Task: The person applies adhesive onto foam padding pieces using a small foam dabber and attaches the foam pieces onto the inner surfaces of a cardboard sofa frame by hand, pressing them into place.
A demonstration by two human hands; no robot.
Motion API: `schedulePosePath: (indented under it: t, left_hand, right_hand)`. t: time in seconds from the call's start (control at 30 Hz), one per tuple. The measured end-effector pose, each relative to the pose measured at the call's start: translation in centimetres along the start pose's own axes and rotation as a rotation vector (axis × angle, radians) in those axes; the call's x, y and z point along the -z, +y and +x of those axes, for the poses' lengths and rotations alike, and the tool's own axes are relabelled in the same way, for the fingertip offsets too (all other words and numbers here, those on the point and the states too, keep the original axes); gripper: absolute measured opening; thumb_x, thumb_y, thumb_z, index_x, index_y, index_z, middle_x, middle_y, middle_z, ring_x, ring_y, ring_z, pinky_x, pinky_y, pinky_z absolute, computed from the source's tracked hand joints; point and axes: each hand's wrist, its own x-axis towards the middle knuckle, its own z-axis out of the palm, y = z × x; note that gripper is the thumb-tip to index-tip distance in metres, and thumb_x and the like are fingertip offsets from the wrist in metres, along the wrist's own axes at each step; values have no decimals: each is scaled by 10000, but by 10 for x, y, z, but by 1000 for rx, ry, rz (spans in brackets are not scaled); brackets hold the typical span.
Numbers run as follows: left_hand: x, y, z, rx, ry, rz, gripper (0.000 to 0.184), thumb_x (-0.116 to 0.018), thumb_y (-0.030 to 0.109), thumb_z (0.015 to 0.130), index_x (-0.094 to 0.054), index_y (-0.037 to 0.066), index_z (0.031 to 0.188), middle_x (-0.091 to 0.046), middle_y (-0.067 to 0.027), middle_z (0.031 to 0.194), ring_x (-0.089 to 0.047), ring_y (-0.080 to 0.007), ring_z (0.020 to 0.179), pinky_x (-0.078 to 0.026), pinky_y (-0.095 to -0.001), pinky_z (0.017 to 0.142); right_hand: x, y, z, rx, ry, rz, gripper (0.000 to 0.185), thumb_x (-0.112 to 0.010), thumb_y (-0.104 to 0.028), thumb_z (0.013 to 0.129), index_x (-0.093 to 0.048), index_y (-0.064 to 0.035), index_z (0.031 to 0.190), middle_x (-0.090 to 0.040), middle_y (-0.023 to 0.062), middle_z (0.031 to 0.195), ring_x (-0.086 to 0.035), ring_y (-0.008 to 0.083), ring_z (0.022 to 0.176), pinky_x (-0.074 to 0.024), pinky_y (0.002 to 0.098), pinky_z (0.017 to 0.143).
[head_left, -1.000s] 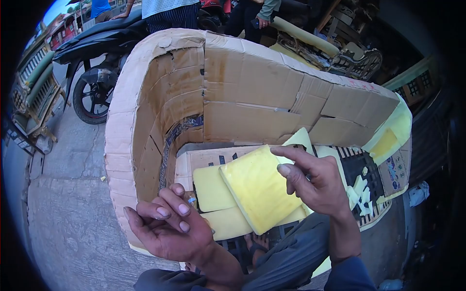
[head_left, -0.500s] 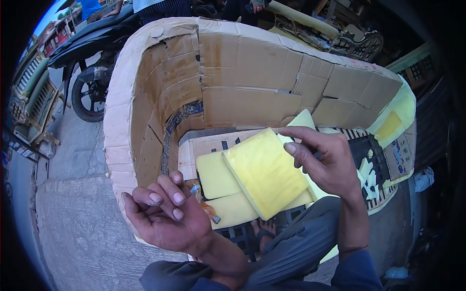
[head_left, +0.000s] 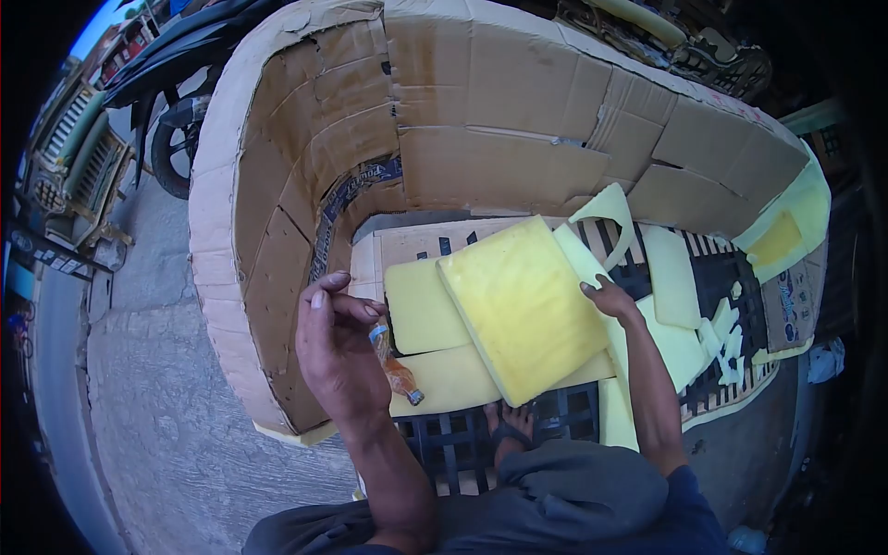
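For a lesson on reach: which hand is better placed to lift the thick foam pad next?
Likely the right hand, low beside the foam pad; the left hand is raised and farther off.

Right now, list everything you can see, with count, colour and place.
Cardboard-covered frame: one, brown, curving round back and left
Thick foam pad: one, yellow, centre
Flat foam pieces: two showing, yellow, under the pad
Foam sheets: several, pale yellow, right of pad
Foam scraps: several, pale, farther right
Webbing: many straps, black, across the base
Container: one, orange-tinted, left of pad
Motorcycle: one, dark, upper left
Bench: one, green and brown, far left
Left hand: one, bare, by the container
Right hand: one, bare, at the foam sheets
Sandalled foot: one, below pad
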Motion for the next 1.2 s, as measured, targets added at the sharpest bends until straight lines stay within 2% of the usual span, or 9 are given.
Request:
schedulePosePath:
  t: [0.13, 0.23, 0.43, 0.5, 0.7, 0.83, 0.9, 1.03, 1.2]
  left_hand:
    - [0, -30, -1, 139, -130, 473, 277, -512, 208, 1052, -612, -1, 1204, -664, -52, 814, -622, -117, 819, -482, -296, 837]
    - [-33, -57, -16, 238, -367, 979, 386, -568, 214, 1015, -554, -11, 1329, -686, -114, 974, -634, -191, 957, -490, -350, 888]
    - [-97, -66, -70, 51, -1113, 1337, 1108, -866, 332, 756, -190, 122, 1608, -410, -275, 1471, -423, -488, 1351, -360, -574, 1107]
    - [-100, -73, -73, -168, -1080, 1597, 1152, -890, 261, 716, -171, 198, 1614, -290, -250, 1555, -320, -469, 1433, -261, -731, 1108]
    - [-64, -53, -9, -244, -287, 1024, 685, -749, 0, 820, -459, 33, 1440, -617, -192, 1278, -602, -293, 1188, -442, -443, 1070]
    - [-25, -7, 34, -168, -187, 696, 612, -720, -22, 828, -470, -23, 1387, -636, -149, 1212, -616, -242, 1130, -459, -380, 1023]
    - [2, 2, 48, -104, -229, 662, 611, -741, 26, 822, -482, -33, 1372, -635, -157, 1216, -619, -251, 1129, -437, -395, 1040]
    - [25, -8, 60, -90, -275, 631, 618, -764, 71, 816, -497, -46, 1361, -651, -166, 1213, -626, -261, 1130, -429, -407, 1050]
    - [56, -21, 76, -26, -331, 488, 564, -755, 60, 861, -497, -26, 1355, -654, -140, 1237, -623, -225, 1136, -443, -395, 1035]
  right_hand:
    - [-28, 20, -25, -12, -47, 141, 1105, -736, -623, 814, -271, 47, 1559, -463, 284, 1502, -514, 366, 1360, -418, 439, 1115]
    - [-9, 9, -52, 64, -324, 752, 877, -717, -397, 915, -313, 89, 1523, -601, 278, 1339, -660, 306, 1165, -542, 377, 958]
    - [14, -87, -109, 244, -319, 1387, 582, -667, -244, 963, -452, 100, 1381, -650, 189, 1189, -677, 225, 1028, -561, 340, 867]
    - [2, -109, -112, 324, -211, 1534, 570, -642, -295, 988, -450, 95, 1357, -621, 179, 1223, -653, 223, 1073, -558, 340, 862]
    - [10, -132, -122, 570, -226, 1392, 671, -577, -473, 1018, -407, 10, 1452, -579, 112, 1190, -622, 189, 965, -582, 309, 708]
    - [-36, -107, -43, 383, 394, 978, 1076, -857, -425, 790, -234, -21, 1569, -378, 257, 1483, -464, 354, 1320, -441, 476, 1083]
    - [-43, -93, -23, 460, 222, 1005, 1184, -878, -387, 780, -88, -103, 1614, -252, 256, 1587, -254, 424, 1487, -464, 488, 1102]
    - [-36, -87, -10, 691, -288, 1118, 1043, -852, -377, 805, -245, -69, 1595, -419, 149, 1543, -385, 340, 1446, -326, 454, 1201]
    - [-51, -100, -7, 627, -97, 814, 902, -828, -230, 816, -333, -102, 1559, -528, 143, 1418, -465, 306, 1387, -374, 431, 1174]
